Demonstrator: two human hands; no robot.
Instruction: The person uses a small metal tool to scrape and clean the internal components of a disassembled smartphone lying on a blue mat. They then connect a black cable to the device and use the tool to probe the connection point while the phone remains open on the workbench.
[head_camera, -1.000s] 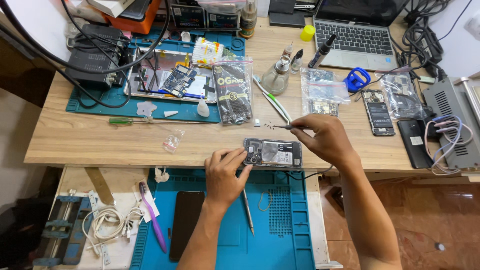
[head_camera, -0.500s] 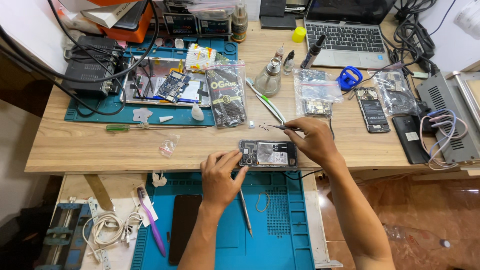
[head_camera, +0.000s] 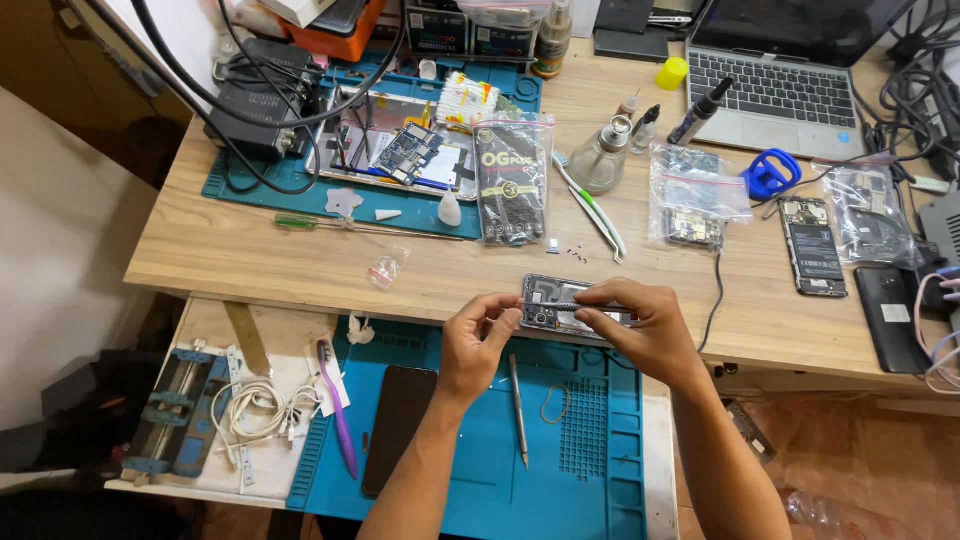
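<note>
An opened phone (head_camera: 545, 291) with its back off lies at the front edge of the wooden table (head_camera: 250, 265). My left hand (head_camera: 478, 342) pinches the phone's left end between thumb and fingers. My right hand (head_camera: 648, 325) rests over the phone's right half and holds thin metal tweezers (head_camera: 562, 306), which lie across the phone's insides with the tips pointing left. A few tiny dark screws (head_camera: 577, 255) lie on the wood just behind the phone.
Below the hands, a blue mat (head_camera: 600, 480) carries a black phone (head_camera: 400, 428), a metal screwdriver (head_camera: 518, 410) and a rubber band (head_camera: 555, 404). Behind are a parts bag (head_camera: 512, 180), white tweezers (head_camera: 597, 212), a glass bottle (head_camera: 603, 160), a laptop (head_camera: 790, 85) and more phones (head_camera: 815, 245).
My right hand drew the tweezers back from the screws behind the phone and lowered them onto it. My left hand shifted to grip the phone's left end. The view moved closer.
</note>
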